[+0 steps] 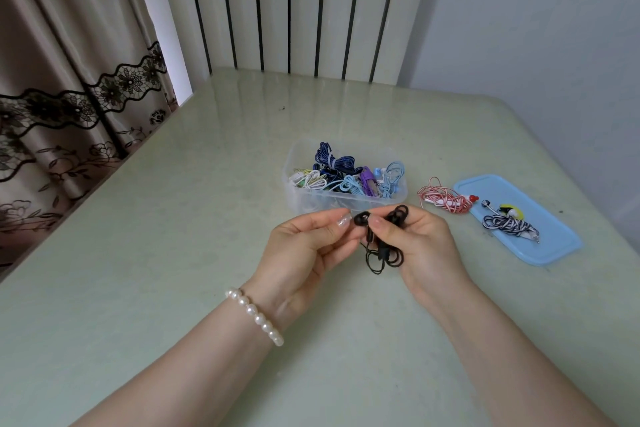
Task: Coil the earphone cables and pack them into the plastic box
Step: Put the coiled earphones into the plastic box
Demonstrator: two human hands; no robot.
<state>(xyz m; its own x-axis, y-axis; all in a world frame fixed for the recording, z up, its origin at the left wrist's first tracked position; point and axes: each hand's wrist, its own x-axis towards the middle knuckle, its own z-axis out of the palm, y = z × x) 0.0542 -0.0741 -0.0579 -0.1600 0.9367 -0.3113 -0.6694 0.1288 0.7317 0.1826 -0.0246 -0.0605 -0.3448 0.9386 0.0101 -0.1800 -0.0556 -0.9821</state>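
A black earphone cable (382,246) is pinched by the left hand (308,246) and gripped, coiled, by the right hand (420,239). The plastic box (294,180) is set beyond on the desk (173,253).

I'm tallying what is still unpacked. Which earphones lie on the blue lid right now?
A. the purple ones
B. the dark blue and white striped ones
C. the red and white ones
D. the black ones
B: the dark blue and white striped earphones lie on the blue lid, while the red and white earphones lie mostly on the table beside it.
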